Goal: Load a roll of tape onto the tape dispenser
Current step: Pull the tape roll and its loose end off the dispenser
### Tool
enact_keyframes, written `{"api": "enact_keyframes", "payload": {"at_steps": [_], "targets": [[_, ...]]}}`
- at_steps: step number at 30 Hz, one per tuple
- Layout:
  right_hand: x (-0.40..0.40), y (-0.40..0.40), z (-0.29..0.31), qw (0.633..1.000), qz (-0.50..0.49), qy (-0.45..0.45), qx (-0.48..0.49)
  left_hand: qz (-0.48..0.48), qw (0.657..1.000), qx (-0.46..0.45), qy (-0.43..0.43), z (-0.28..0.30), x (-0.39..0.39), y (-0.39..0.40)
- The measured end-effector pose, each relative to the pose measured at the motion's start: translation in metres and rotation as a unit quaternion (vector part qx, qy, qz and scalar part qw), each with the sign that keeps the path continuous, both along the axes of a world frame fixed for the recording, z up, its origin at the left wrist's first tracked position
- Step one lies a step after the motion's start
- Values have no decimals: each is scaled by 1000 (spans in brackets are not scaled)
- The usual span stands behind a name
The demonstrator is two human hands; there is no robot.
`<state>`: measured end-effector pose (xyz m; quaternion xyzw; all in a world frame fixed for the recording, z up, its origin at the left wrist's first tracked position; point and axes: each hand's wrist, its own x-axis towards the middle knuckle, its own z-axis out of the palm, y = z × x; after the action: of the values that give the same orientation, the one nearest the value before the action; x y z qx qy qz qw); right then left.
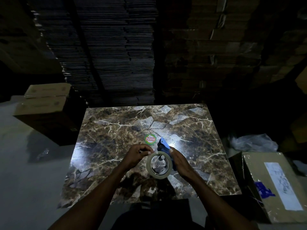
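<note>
Tape roll held at dispenser, not seated yet
Left hand (135,155) pinches tape roll (159,165) rim at its top; right hand (178,161) grips blue tape dispenser (163,144) just behind the roll. Roll looks light, stiff; hold by outer rim, avoid the sticky edge

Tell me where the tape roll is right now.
In the head view, the tape roll sits low and centre over the marble table, between the left hand and right hand, against the blue dispenser.
</note>
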<state>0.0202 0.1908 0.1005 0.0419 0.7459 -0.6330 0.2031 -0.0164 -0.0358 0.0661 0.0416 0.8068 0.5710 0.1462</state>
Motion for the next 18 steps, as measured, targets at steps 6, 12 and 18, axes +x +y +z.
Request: {"api": "enact_keyframes", "payload": {"at_steps": [6,12,18], "targets": [[-2,-4,-2,999,32,22,18,64,998,1,25,-2,2,4],[0,2,-10,999,25,32,29,138,989,-29,46,-5,1,-6],[10,2,-7,999,32,14,39,169,983,-47,63,-7,-2,-4]]}}
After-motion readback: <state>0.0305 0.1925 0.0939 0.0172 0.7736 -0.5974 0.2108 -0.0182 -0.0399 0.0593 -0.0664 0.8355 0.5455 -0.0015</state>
